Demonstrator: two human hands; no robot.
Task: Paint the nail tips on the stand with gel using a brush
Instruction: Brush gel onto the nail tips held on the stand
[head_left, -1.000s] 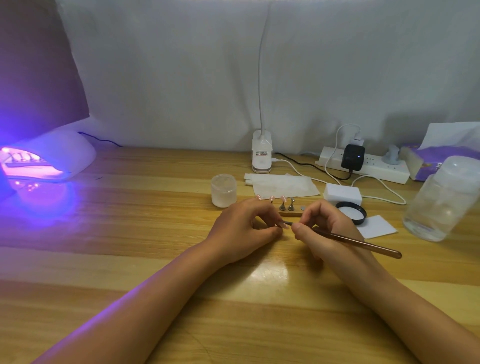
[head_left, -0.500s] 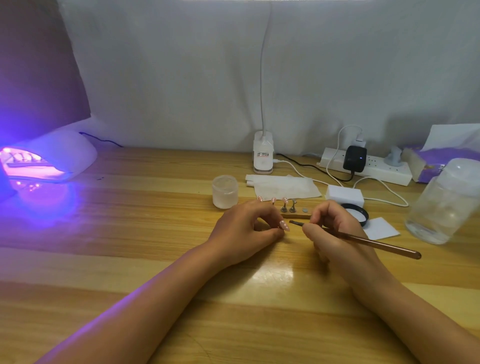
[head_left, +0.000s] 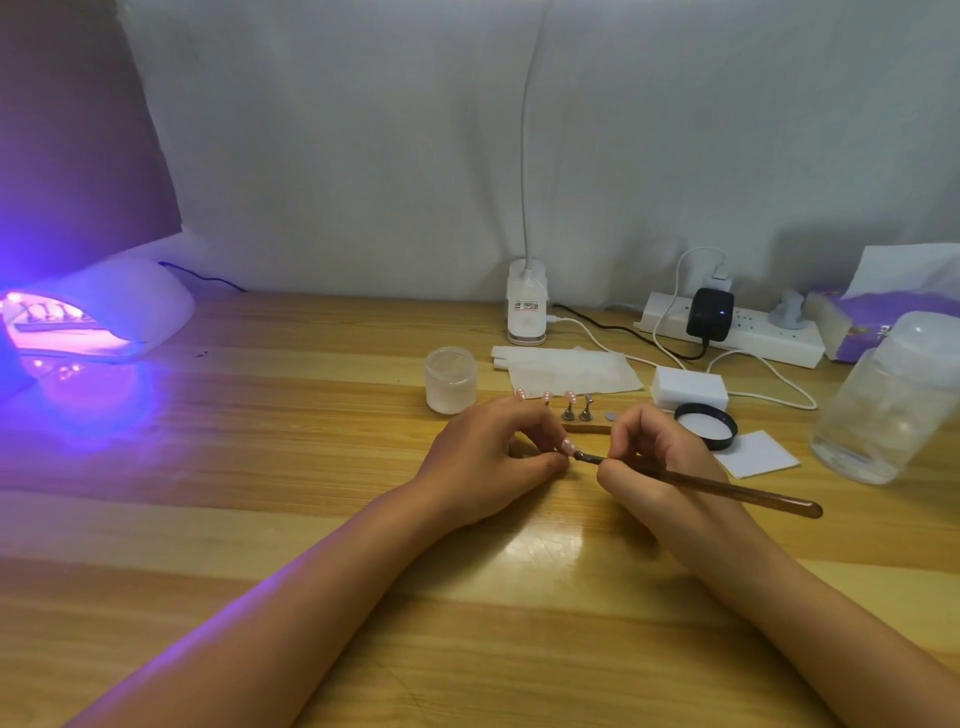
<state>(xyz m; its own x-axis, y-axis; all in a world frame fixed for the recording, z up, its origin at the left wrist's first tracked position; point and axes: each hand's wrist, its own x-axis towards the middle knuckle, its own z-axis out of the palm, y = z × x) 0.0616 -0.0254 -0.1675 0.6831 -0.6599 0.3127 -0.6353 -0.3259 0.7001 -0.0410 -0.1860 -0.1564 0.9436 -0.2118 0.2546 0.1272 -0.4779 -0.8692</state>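
Leftward, a glowing violet curing lamp (head_left: 98, 317) sits on the wooden table (head_left: 260, 467) before a grey wall; at centre the left hand (head_left: 488, 462) pinches a pink nail tip (head_left: 568, 446), the right hand (head_left: 660, 462) grips a brown brush (head_left: 727, 488), whose tip now touches it again

2 bare forearms (head_left: 291, 618), seemingly no sleeves.

Wooden table (head_left: 260, 467), perhaps cloth-draped wall (head_left: 363, 156) behind.
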